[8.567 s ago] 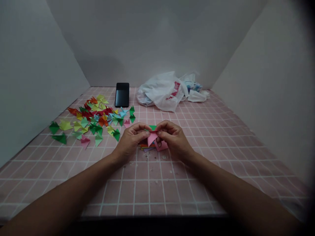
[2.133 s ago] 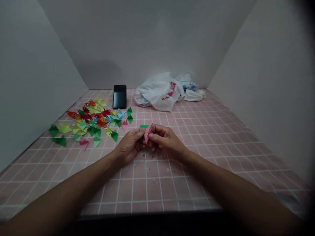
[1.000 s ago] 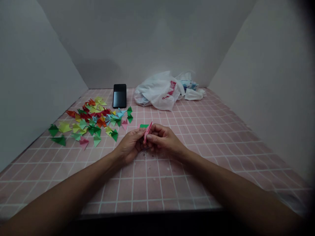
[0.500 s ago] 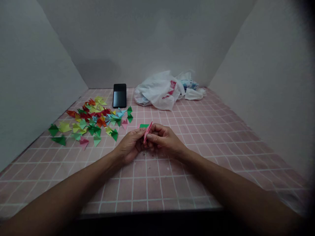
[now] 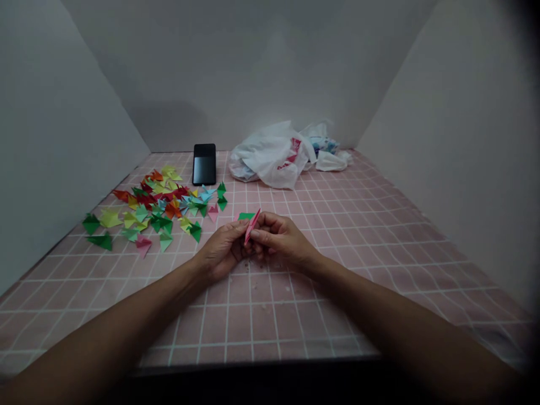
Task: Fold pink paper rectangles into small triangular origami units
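Note:
A folded piece of pink origami paper is held upright and slightly tilted above the table. My left hand pinches its left side between thumb and fingers. From the other side, my right hand grips it, thumb toward me and fingers curled behind. The lower fingers of both hands come close together and partly hide each other. Just behind the hands lies green paper, with a bit of pink at its left; the hands cover the rest.
Many small folded paper pieces in red, yellow, green, blue and pink spread over the left of the table. A black phone stands behind them. White plastic bags lie against the back wall.
Both hands keep their hold on the pink paper, which has shifted very slightly. Nothing else has visibly moved, apart from a tiny shift of the whole view.

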